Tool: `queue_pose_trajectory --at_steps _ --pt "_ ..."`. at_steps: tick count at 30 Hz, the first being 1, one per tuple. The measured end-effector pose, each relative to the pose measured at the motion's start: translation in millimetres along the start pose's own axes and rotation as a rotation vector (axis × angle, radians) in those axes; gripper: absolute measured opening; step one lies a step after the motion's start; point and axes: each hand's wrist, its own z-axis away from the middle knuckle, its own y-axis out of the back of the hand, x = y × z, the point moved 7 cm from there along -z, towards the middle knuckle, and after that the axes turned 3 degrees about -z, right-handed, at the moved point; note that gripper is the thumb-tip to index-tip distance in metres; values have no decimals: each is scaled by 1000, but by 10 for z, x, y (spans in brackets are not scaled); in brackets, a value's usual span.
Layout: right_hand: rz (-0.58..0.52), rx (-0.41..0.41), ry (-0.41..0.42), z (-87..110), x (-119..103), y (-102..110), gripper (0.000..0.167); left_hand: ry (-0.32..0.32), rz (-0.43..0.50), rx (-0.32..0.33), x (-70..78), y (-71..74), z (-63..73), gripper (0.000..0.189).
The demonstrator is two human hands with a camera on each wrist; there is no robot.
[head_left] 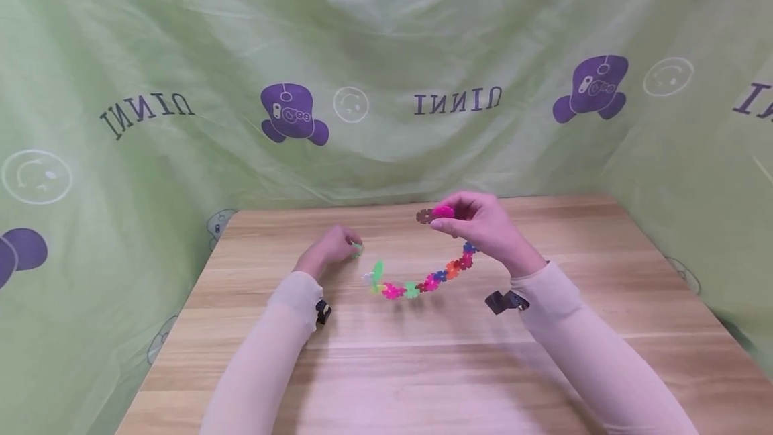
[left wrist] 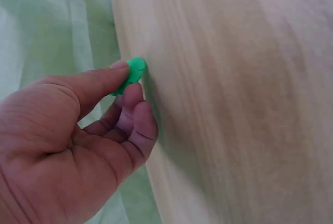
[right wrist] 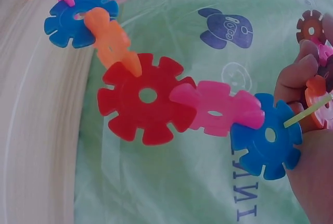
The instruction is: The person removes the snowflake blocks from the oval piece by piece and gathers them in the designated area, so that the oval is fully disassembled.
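Note:
My left hand [head_left: 331,248], low over the far left of the table, pinches a green notched snowflake disc [left wrist: 136,69] between thumb and forefinger. My right hand [head_left: 492,230] is raised on the right and grips one end of a chain of interlocked snowflake discs [head_left: 431,282]. A brown disc [right wrist: 304,35] and a pink one [head_left: 444,211] stick out past its fingertips. From this hand the chain sags leftward through blue, pink, red [right wrist: 122,114] and orange discs. Its other end, with an upright green disc [head_left: 378,272] and a whitish one, hangs near the left hand, apart from it.
The wood-grain table [head_left: 386,368] spreads beneath both hands. A green curtain [head_left: 386,32] with purple prints stands behind its far edge and along both sides. Small black camera mounts [head_left: 506,301] sit at both wrists.

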Motion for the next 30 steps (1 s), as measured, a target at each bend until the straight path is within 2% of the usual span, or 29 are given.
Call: queue_pose_trajectory --at_steps 5,9,11,16,20,25,30 --pt "0 5 5 -12 -12 11 28 19 -51 -16 40 19 50 38" --pt "-7 4 5 -12 -12 23 27 19 -5 -11 172 78 115 44" --pt "-12 0 5 -15 -7 27 26 -31 8 11 307 140 143 42" --pt "-24 -3 26 -35 -10 46 22 -206 19 110 769 358 256 31" --pt "-52 -8 45 -36 -16 47 19 -300 59 175 1096 470 396 25" --pt "-87 -14 68 -33 -15 25 16 -408 162 206 1438 494 594 22" --pt "-101 -17 92 -47 -31 6 13 -522 247 208 1763 482 764 22"
